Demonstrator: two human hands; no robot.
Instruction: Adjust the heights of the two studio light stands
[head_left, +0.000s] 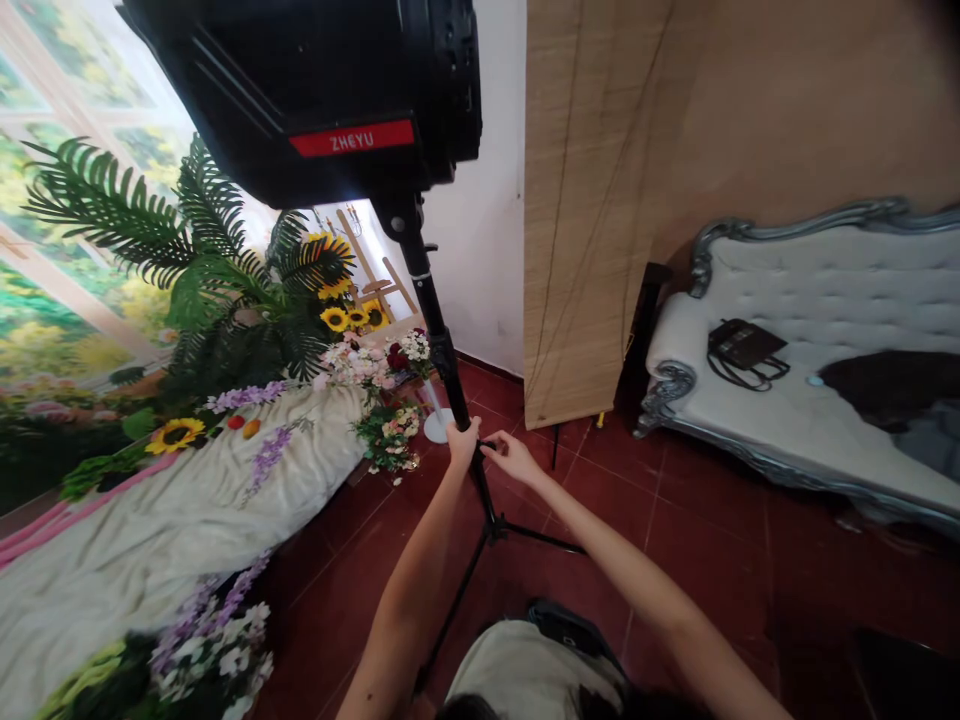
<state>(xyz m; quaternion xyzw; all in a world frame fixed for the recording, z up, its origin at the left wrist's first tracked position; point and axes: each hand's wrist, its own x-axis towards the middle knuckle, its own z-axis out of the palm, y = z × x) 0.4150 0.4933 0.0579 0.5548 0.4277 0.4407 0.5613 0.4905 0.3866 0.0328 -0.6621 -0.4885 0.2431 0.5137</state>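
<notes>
Two bare hands are at work in the head view, both at a black light stand point(454, 385) that rises in front of the person from the red tiled floor point(712, 590). The left hand point(463, 443) is closed around the pole, while the right hand point(514, 458), just beside it, pinches a small dark knob point(487, 446) at the pole's side between thumb and fingertips. Above them, a bulky black lamp point(300, 70) with a red label point(352, 138) reading ZHEYU sits on top of the stand; below, tripod legs point(453, 610) spread out. To the left, pale cloth point(150, 530) lies strewn with purple flowers and a sunflower point(176, 434), near palm fronds point(120, 215). To the right hangs a bamboo blind point(577, 250), and beyond it a white tufted sofa point(720, 420) bears a dark bag point(750, 345).
</notes>
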